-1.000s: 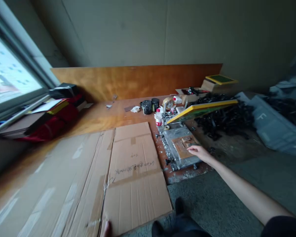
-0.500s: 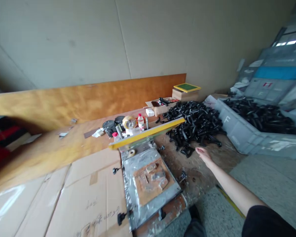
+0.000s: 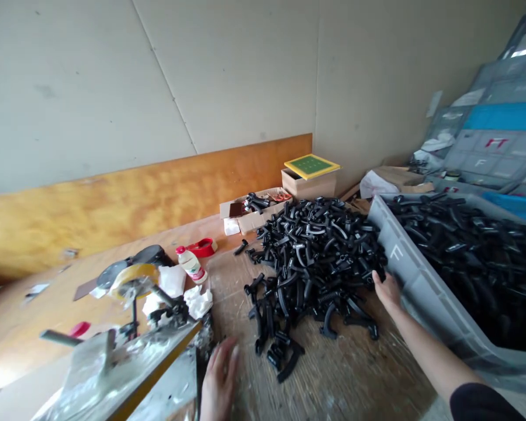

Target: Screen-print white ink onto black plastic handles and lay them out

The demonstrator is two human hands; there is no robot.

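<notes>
Has right hand (image 3: 388, 290) at the right edge of the heaped black parts (image 3: 315, 251), beside the bin (image 3: 421, 287), with parts just at the fingertips; cannot tell whether gripping one. Holds left hand (image 3: 220, 374) loosely open at the table (image 3: 333, 380), left of the nearest parts and apart from them.

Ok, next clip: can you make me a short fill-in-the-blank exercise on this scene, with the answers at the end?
1. The hand between the pile of black parts and the nearest grey crate is the person's ____ one.
2. The capital letter on the near side of that crate is ____.
3. The clear bottle on the wooden table has a cap coloured ____.
4. The screen on the cardboard box has a green middle and a frame coloured ____.

Missing words: right; F; red; yellow.
</notes>
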